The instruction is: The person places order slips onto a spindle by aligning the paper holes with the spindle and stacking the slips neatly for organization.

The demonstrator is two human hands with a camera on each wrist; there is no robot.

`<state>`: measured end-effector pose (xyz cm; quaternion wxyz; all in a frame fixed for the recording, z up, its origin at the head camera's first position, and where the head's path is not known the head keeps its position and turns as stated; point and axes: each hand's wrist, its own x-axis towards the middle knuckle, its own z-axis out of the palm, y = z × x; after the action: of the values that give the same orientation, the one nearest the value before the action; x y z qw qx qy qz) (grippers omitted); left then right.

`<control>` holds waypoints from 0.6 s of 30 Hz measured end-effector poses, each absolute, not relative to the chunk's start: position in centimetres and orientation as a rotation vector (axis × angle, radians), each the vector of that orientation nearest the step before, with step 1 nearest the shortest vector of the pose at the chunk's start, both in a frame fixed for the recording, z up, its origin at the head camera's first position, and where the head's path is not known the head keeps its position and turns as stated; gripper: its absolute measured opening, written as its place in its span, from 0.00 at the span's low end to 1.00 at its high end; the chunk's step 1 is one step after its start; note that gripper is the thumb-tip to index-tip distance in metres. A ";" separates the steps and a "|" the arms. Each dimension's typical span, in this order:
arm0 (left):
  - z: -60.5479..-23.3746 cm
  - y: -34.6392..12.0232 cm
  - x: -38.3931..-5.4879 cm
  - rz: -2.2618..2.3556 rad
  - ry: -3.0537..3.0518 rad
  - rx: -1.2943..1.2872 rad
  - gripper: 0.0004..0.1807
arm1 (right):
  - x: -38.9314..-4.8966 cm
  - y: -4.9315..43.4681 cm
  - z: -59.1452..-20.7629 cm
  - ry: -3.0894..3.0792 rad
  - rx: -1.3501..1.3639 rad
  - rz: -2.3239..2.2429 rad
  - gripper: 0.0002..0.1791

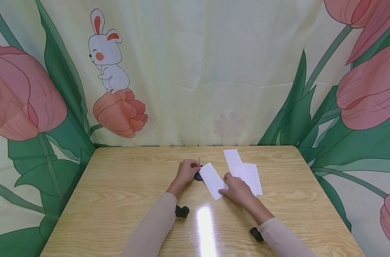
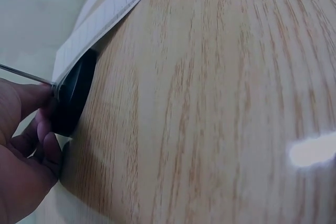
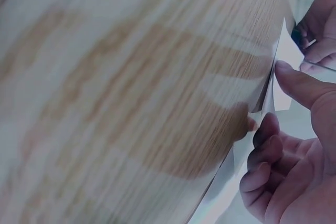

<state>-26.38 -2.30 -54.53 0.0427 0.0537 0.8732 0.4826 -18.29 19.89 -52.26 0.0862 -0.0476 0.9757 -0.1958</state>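
Note:
A bill spike with a round black base (image 1: 198,176) and a thin upright rod (image 1: 199,162) stands on the table. A lined white paper slip (image 1: 212,180) slants down to the right from it, its upper left corner against the rod's foot. My left hand (image 1: 188,170) pinches that corner beside the rod; in the left wrist view its lower fingers (image 2: 51,150) curl close to the edge of the base (image 2: 79,95). At the slip's lower right edge, my right hand (image 1: 238,191) grips the paper, with the thumb (image 3: 299,82) laid along it in the right wrist view.
Several more lined paper slips (image 1: 251,175) lie overlapping on the wooden table (image 1: 134,185), just beyond my right hand. A printed curtain (image 1: 188,71) with tulips and a rabbit hangs behind the table's far edge. Black wrist mounts (image 1: 182,211) sit on both wrists.

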 end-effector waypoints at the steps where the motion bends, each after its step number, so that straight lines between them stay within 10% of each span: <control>1: -54.6 -2.3 -26.4 1.476 2.671 0.161 0.02 | -18.3 19.9 -52.3 2.908 -0.141 -0.578 0.31; 18: -54.0 -2.9 -26.0 1.470 2.648 0.156 0.03 | -18.2 21.8 -51.8 2.936 -0.123 -0.701 0.28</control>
<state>-26.04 -2.87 -54.04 0.0544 0.0514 0.8719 0.4839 -18.17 21.85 -51.80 0.0602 -0.0405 0.9701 -0.2315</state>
